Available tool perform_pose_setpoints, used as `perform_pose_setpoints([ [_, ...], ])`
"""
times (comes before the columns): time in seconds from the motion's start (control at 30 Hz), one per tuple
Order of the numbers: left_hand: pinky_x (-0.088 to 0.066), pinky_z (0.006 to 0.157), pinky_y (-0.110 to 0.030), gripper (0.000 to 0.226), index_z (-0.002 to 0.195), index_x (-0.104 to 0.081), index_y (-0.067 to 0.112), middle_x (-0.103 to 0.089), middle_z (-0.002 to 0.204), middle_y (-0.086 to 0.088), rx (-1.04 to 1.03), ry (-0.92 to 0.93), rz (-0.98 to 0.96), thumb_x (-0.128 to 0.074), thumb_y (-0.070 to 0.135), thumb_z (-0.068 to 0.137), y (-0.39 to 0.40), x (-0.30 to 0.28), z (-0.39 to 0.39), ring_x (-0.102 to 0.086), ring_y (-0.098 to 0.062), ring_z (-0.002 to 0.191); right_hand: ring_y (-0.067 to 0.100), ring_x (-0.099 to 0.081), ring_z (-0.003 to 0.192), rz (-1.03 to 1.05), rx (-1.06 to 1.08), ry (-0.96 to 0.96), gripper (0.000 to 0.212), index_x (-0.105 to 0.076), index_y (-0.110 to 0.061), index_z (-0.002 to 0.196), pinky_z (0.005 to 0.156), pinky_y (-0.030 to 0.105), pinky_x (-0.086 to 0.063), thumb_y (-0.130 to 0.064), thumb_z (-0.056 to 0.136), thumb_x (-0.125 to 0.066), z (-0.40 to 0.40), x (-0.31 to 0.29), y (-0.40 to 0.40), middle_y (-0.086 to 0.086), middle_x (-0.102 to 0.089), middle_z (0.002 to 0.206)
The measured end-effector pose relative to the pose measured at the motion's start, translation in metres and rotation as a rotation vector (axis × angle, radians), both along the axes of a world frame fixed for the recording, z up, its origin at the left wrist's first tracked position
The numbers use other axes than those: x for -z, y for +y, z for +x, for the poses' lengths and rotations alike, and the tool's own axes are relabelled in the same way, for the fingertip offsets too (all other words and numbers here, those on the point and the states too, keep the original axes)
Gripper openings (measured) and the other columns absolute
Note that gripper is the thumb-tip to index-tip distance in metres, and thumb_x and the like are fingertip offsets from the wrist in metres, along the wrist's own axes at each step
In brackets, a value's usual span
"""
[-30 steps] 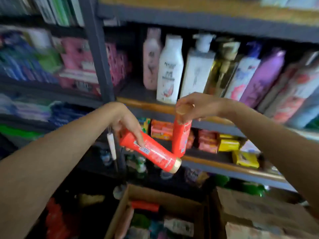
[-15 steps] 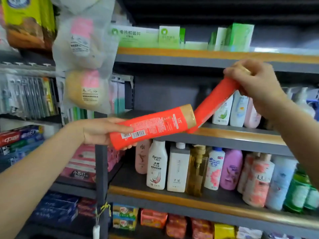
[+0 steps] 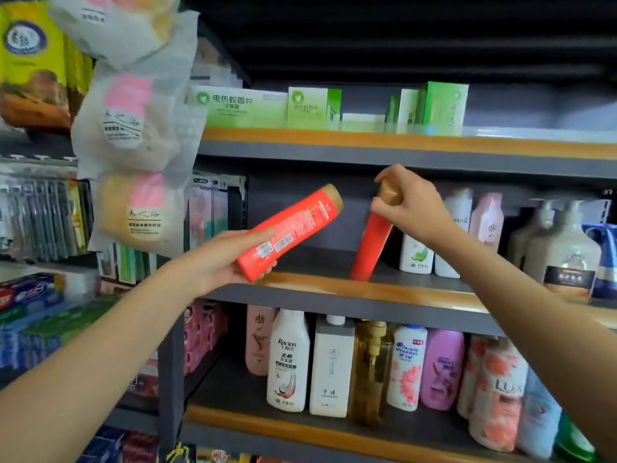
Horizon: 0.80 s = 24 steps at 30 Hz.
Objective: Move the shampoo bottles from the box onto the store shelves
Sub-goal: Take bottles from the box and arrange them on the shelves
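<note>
The right hand [image 3: 412, 208] gripped a tilted red bottle [image 3: 372, 245] by its gold cap, base touching the middle shelf [image 3: 334, 289]; it needed righting before release. The left hand [image 3: 227, 259] clasped a second red bottle [image 3: 290, 228], waiting beside.

The gold cap of the tilted red bottle [image 3: 372, 243] is mostly covered by the right hand [image 3: 409, 208]. The base of the other red bottle [image 3: 293, 228] is hidden in the left hand [image 3: 220, 259]. At the right edge, a blue container [image 3: 606, 259] is cut off. Small label print is blurred.
</note>
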<state>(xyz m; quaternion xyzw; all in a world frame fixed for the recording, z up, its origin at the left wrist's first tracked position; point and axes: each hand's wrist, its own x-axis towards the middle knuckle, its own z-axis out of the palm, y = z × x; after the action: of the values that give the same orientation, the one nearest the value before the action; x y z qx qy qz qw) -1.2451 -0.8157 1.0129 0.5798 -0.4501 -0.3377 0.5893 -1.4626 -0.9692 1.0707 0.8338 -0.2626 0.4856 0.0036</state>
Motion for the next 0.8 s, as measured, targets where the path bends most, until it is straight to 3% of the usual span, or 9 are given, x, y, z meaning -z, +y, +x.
perform_pose_setpoints([
  [0.17,-0.052,0.075,-0.032,0.022,0.098,-0.061,0.019,-0.069,0.087,-0.009,-0.086,-0.085,0.039,-0.064,0.036,0.084,-0.023,-0.011,-0.014,-0.065,-0.018,0.075,0.024,-0.055,0.087,0.110,-0.129,-0.127,0.045,-0.051,-0.013,0.120,0.083,0.034,-0.045,-0.022,0.079,-0.067,0.011,0.008,-0.005,0.003,-0.061,0.093],
  [0.3,-0.053,0.069,-0.028,0.030,0.105,-0.059,0.016,-0.069,0.087,-0.009,-0.101,-0.057,0.029,-0.064,0.037,0.084,-0.038,-0.016,-0.025,-0.065,-0.018,0.074,0.018,-0.061,0.094,0.442,-0.234,-0.351,0.039,-0.053,-0.010,0.113,0.085,0.032,-0.050,-0.021,0.080,-0.070,0.024,0.023,-0.017,0.004,-0.064,0.103],
  [0.4,-0.051,0.065,-0.027,0.035,0.111,-0.058,0.016,-0.068,0.087,-0.009,-0.122,-0.061,0.016,-0.064,0.038,0.084,-0.046,-0.017,-0.029,-0.064,-0.018,0.073,0.019,-0.062,0.093,0.650,-0.295,-0.418,0.033,-0.056,-0.011,0.109,0.086,0.035,-0.052,-0.013,0.080,-0.070,0.029,0.035,-0.033,0.010,-0.066,0.108],
  [0.53,-0.049,0.061,-0.024,0.031,0.110,-0.059,0.019,-0.067,0.084,-0.005,-0.150,-0.101,-0.005,-0.063,0.038,0.086,-0.049,-0.017,-0.028,-0.063,-0.016,0.069,0.024,-0.062,0.096,0.776,-0.424,-0.326,0.038,-0.051,-0.008,0.112,0.091,0.040,-0.051,-0.001,0.080,-0.069,0.028,0.036,-0.045,0.013,-0.063,0.110],
  [0.67,-0.050,0.062,-0.024,0.032,0.112,-0.058,0.021,-0.067,0.093,-0.007,-0.189,-0.127,-0.031,-0.063,0.038,0.086,-0.052,-0.014,-0.024,-0.063,-0.017,0.073,0.025,-0.062,0.096,0.773,-0.462,-0.209,0.043,-0.051,-0.004,0.119,0.093,0.038,-0.049,0.001,0.080,-0.068,0.034,0.030,-0.054,0.014,-0.063,0.109],
  [0.8,-0.051,0.071,-0.029,0.034,0.115,-0.060,0.020,-0.065,0.105,-0.006,-0.274,-0.216,-0.079,-0.064,0.036,0.085,-0.057,-0.012,-0.020,-0.063,-0.021,0.086,0.025,-0.061,0.097,0.760,-0.419,-0.126,0.049,-0.050,-0.001,0.123,0.097,0.038,-0.047,0.007,0.078,-0.067,0.033,0.020,-0.069,0.015,-0.062,0.110],
])
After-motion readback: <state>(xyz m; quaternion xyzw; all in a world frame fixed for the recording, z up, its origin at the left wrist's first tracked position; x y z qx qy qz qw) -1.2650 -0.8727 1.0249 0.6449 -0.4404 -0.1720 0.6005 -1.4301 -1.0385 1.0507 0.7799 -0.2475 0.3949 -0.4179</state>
